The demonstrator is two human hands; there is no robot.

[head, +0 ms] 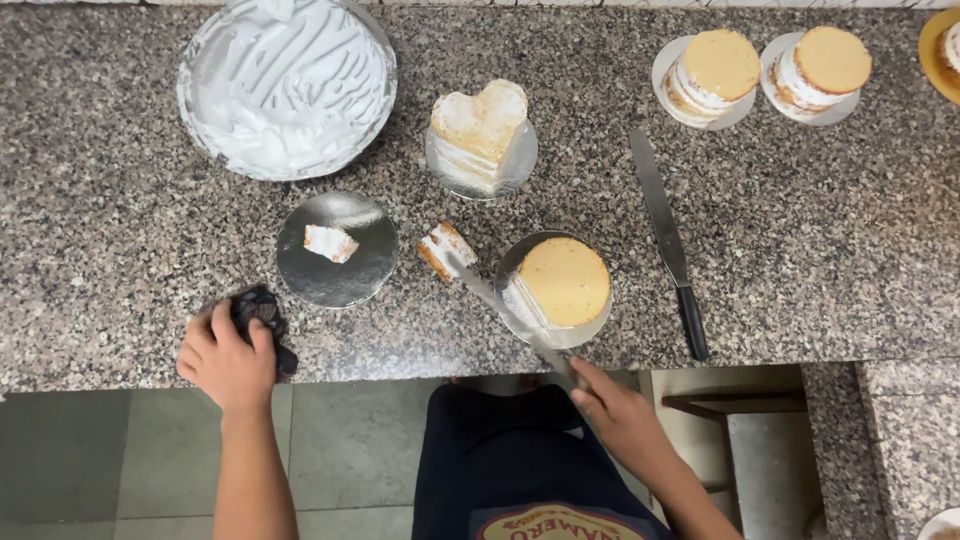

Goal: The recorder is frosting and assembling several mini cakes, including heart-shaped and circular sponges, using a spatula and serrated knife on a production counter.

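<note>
1. Right hand [618, 412]: fingers wrapped around the handle of a palette knife [505, 312], grip pressed tight on it. Hand sits just off the desk's front edge.
2. The palette knife's blade runs up-left from the hand, past the left side of a round layered cake [566, 280]. The tip touches, or sits right at, a cut cake slice [445, 250].
3. Round layered cake: on a silver cake board [600, 325], near the front edge of the desk [820, 240]. Top is bare sponge, cream shows on the left side.
4. Cut cake slice: lying straight on the granite desk, between the round cake's board and a second silver board [345, 280].
5. Second silver board carries one small cake offcut [330, 243], left of centre.
6. Left hand [228, 362]: at the desk's front edge, fingers curled on a dark crumpled cloth [262, 312], grip pinching it against the surface. Well apart from the cakes.
7. Back of desk: large steel bowl of white whipped cream [285, 85], top left.
8. Heart-shaped layered cake [478, 130] on its own silver board, centre back.
9. Two small round layered cakes [712, 68] [825, 62] on white boards, top right, just beside each other.
10. Long black-handled knife [668, 235] lies flat on the desk, right of the round cake, untouched.
</note>
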